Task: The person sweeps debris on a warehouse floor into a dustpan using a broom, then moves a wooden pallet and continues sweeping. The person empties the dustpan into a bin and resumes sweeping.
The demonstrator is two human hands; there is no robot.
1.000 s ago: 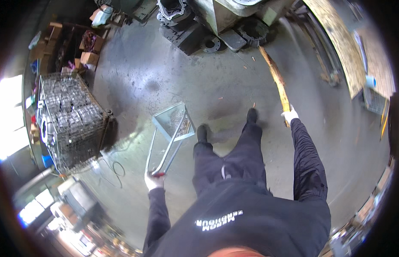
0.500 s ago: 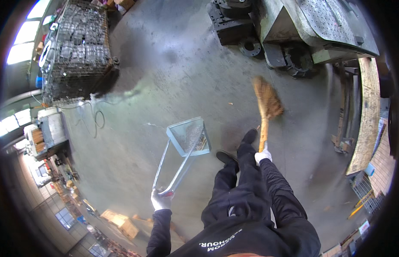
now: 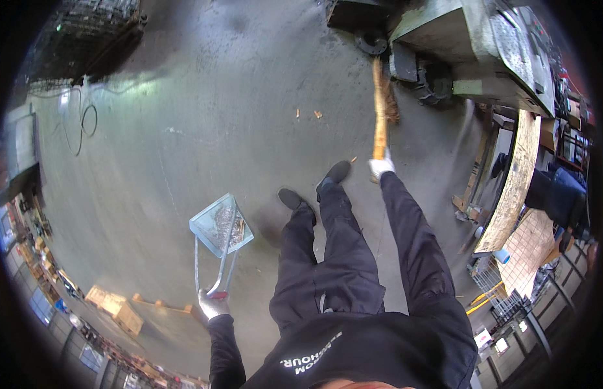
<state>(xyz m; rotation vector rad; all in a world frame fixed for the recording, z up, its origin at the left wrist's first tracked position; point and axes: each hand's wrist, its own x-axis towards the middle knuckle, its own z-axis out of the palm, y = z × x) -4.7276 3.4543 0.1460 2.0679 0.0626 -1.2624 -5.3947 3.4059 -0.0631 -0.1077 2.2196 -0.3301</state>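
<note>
Since half a second ago you have stepped nearer the big green machine [image 3: 470, 39], which now fills the upper right of the view, while the wire cage that stood at upper left has slid almost out of sight. Your broom [image 3: 381, 107] has swung with you: its bristle head, earlier over open floor, now reaches out to the foot of the machine. That puts the brush close to the small wood scraps [image 3: 308, 114] lying on the grey concrete floor [image 3: 185, 129] just left of it.

Largest first: the machine, then the long wooden board [image 3: 509, 188] leaning at right, then the coiled cable [image 3: 81, 123] on the floor at left.

Your right hand [image 3: 380, 167], gloved in white, is clenched round the lower end of the broom handle, arm stretched forward past your shoes. Your left hand [image 3: 212, 305], also gloved, grips the top of the long metal handle of the dustpan [image 3: 221, 225]. Its clear-sided pan rests on the floor just left of your feet, well apart from the broom head, and holds a heap of greyish sweepings. I judge the sweeping is partly done: debris is already in the pan, and the scraps by the machine are not yet gathered.
</note>
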